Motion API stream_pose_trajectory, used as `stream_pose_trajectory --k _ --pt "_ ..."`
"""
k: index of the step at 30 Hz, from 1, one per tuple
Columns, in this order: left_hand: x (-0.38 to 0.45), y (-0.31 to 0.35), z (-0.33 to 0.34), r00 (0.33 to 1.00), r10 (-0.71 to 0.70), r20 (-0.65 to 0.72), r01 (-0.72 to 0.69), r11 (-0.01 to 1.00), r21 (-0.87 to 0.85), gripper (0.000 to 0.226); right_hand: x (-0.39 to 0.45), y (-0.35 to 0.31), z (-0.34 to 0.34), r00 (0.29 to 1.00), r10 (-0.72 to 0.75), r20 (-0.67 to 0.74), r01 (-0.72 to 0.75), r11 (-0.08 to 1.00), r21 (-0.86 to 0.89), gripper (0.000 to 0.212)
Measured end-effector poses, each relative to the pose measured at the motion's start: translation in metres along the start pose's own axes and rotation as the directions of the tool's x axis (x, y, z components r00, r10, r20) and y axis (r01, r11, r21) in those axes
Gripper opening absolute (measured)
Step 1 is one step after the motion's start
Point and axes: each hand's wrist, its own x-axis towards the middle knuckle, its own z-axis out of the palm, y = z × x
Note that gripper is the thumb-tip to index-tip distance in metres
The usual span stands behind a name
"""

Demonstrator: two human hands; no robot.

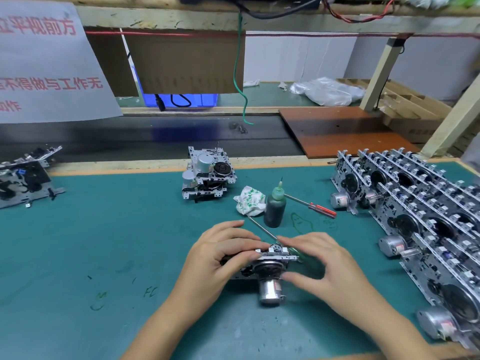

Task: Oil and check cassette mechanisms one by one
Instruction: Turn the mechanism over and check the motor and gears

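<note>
A cassette mechanism [270,266] with a silver motor facing me stands on edge on the green mat [104,229] at the centre. My left hand [220,253] grips its left end, fingers curled over the top edge. My right hand [324,263] pinches its right end, index finger on top and thumb by the flywheel. A green-handled screwdriver [262,229] lies just behind the mechanism, its handle partly hidden inside the curve of my right hand. A dark green oil bottle [275,206] with a needle tip stands upright behind it.
Behind the bottle lie a crumpled cloth [249,201] and a red-handled screwdriver [322,210]. One mechanism [207,172] sits at the mat's far edge and another [23,178] at far left. Rows of several mechanisms [415,203] fill the right side. A dark conveyor belt [130,136] runs beyond the mat.
</note>
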Motion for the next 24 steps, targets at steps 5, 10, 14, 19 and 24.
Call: stream_pose_trajectory --k 5,10,14,19,24 --pt "0.000 0.000 0.000 1.000 0.005 0.000 -0.005 1.000 0.017 0.026 -0.016 -0.005 0.011 0.992 -0.108 -0.063 0.077 0.927 -0.366 0.043" --pt "0.000 0.004 -0.003 1.000 0.007 0.024 -0.007 1.000 -0.003 0.026 -0.013 -0.013 -0.002 0.991 -0.137 -0.013 0.111 0.854 -0.508 0.048" --pt "-0.004 0.006 -0.012 0.999 0.024 -0.030 -0.019 0.988 0.156 0.023 0.007 -0.031 -0.016 0.967 -0.243 -0.072 0.164 0.818 -0.552 0.042" --pt "0.000 0.014 -0.025 0.982 0.187 -0.015 -0.165 0.896 0.412 0.029 0.035 -0.048 -0.022 0.902 -0.374 0.214 0.406 0.573 -0.712 0.047" --pt "0.011 0.027 -0.029 0.944 0.290 0.156 -0.329 0.802 0.499 0.032 0.039 -0.052 -0.035 0.843 -0.364 0.395 0.536 0.506 -0.676 0.043"
